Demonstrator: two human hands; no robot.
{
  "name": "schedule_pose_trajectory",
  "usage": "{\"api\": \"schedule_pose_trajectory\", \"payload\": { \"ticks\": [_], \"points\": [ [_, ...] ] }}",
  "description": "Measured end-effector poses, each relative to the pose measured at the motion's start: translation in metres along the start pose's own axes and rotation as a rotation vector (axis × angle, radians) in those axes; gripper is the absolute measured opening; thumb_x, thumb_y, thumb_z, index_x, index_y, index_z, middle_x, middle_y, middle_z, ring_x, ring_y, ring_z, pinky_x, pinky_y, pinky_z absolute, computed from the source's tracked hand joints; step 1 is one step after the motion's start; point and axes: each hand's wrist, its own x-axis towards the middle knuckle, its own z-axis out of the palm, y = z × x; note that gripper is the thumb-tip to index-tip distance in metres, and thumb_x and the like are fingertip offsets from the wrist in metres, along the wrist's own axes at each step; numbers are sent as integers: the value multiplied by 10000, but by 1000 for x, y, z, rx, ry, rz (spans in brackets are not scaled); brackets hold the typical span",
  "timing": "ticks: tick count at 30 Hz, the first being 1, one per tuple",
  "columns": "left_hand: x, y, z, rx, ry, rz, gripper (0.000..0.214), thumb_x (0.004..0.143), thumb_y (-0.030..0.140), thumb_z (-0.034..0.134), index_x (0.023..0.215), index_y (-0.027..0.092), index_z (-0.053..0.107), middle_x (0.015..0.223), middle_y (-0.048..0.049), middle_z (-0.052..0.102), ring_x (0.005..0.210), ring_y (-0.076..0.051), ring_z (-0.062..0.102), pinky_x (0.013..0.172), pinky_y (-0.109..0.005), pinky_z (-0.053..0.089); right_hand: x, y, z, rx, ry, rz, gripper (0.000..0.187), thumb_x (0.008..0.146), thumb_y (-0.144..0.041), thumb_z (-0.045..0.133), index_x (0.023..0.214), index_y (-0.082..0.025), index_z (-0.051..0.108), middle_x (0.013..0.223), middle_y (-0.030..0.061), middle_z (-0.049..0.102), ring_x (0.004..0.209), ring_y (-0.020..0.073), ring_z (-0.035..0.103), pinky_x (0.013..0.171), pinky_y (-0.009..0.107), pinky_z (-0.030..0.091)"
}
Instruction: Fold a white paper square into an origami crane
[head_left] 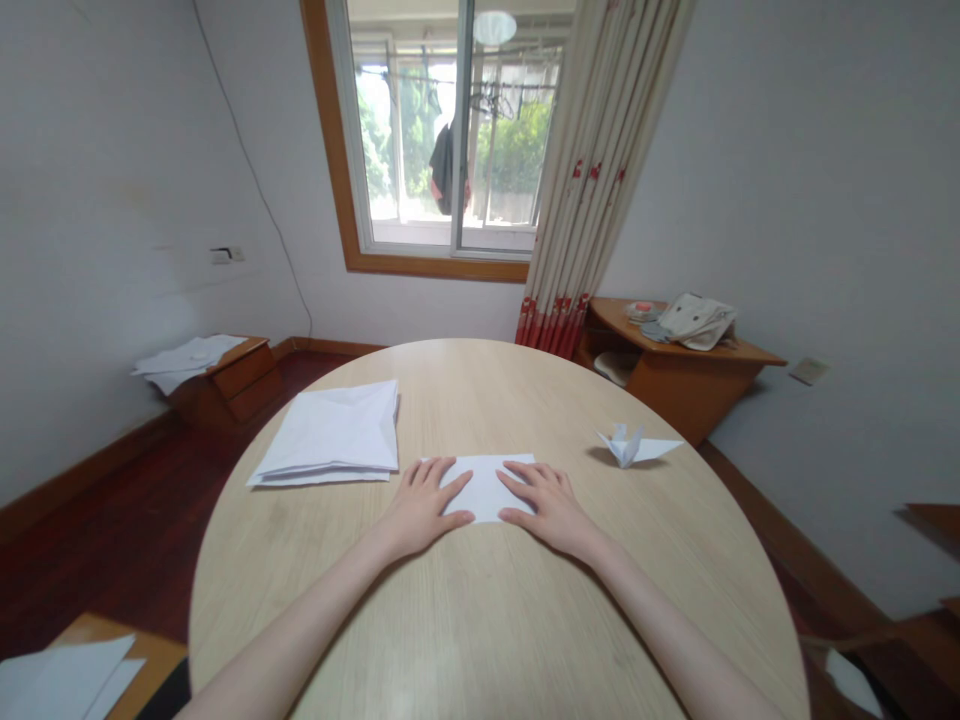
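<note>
A folded white sheet of paper [484, 483] lies flat near the middle of the round wooden table [480, 600]. My left hand [422, 505] rests on its left end, fingers stretched out and flat. My right hand [546, 503] presses the right end the same way, fingers spread. Neither hand grips anything. A finished folded paper bird [634, 445] stands on the table to the right of my hands.
A stack of white paper sheets [331, 433] lies on the table's left side. A low wooden cabinet [225, 375] with papers stands at the left wall. A corner desk [675, 365] with a bag sits at the right, beside a curtain and window.
</note>
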Motion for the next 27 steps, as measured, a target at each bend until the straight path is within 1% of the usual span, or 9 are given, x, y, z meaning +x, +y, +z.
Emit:
{"api": "schedule_pose_trajectory", "payload": {
  "ticks": [4,9,12,16,18,21,24,27],
  "points": [
    [1,-9,1,-48,-70,15,613,889,576,496,1423,295,387,1505,-120,333,1394,-308,269,1118,-520,205,-1,6,-2,30,-33,11,508,876,-564,511,1340,-357,504,1445,32,460,1264,310,401,1019,530,295],
    [0,-18,-5,-97,-119,24,691,862,609,514,1440,262,363,1535,-142,260,1403,-325,249,1114,-492,239,-2,14,-4,51,-78,46,563,854,-580,530,1359,-334,487,1479,31,413,1337,315,320,1057,530,244],
    [0,-19,-11,-121,-161,-12,755,843,623,534,1449,213,350,1539,-171,227,1409,-331,229,1117,-467,249,-3,18,-5,59,-100,54,577,852,-583,522,1373,-342,464,1491,31,392,1358,314,297,1068,540,216],
    [-1,-17,-16,-82,-182,-94,889,789,697,538,1460,156,322,1538,-203,201,1416,-353,193,1126,-485,217,-4,23,-6,50,-131,84,581,862,-568,503,1394,-346,433,1509,34,358,1373,315,282,1074,540,204],
    [-2,-15,-18,-65,-163,-105,923,773,722,531,1460,143,319,1530,-201,232,1408,-352,219,1125,-483,221,-5,23,-6,41,-139,93,591,864,-560,498,1406,-337,419,1519,39,337,1381,314,274,1081,536,201],
    [-3,-13,-22,-66,-111,-80,897,767,708,553,1445,158,348,1499,-171,329,1375,-339,293,1110,-465,264,-7,23,-6,31,-131,100,615,863,-555,495,1422,-317,398,1531,48,307,1391,307,264,1094,522,195],
    [-4,-11,-24,-95,-55,-65,875,744,664,622,1424,169,381,1431,-155,426,1310,-328,371,1081,-453,318,-7,24,-4,35,-108,98,643,862,-560,489,1436,-296,376,1537,65,288,1393,298,268,1100,511,196],
    [-4,-11,-21,-137,-2,-67,891,703,607,698,1416,174,386,1355,-154,468,1264,-324,397,1040,-455,368,-8,26,-1,61,-84,85,690,853,-572,491,1459,-285,327,1541,85,275,1394,292,274,1103,511,194]
  ]
}}
